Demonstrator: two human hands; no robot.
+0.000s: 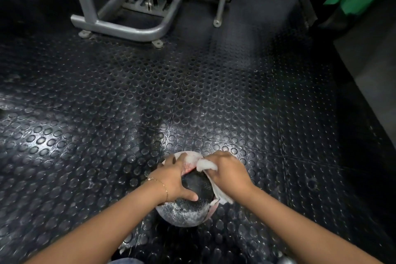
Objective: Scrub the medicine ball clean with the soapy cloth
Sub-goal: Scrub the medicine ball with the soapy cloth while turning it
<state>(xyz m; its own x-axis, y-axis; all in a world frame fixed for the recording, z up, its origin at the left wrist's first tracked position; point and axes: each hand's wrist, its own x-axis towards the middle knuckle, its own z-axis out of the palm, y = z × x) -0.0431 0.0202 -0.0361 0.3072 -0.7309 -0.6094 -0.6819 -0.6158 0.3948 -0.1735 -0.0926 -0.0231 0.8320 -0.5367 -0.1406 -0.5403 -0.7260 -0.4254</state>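
Now left hand (174, 180) steadies medicine ball (188, 210); right hand (229, 174) grip clamps cloth (206, 166) atop.

The medicine ball (186, 212) sits on the floor (107, 103). The left hand (173, 178) rests on its left side, the right hand (229, 172) presses the cloth (206, 165) on its right. A machine frame (120, 25) stands behind.

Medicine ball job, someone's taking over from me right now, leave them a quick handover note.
Left hand: spread on the medicine ball, steadying it on the studded floor mat.
Right hand: gripping the white cloth, pressed to the ball's upper right.
Done: suds cover the near lower side and the far top.
Left: the dark patch between the hands shows little foam; the underside is hidden, so roll the ball and scrub it.
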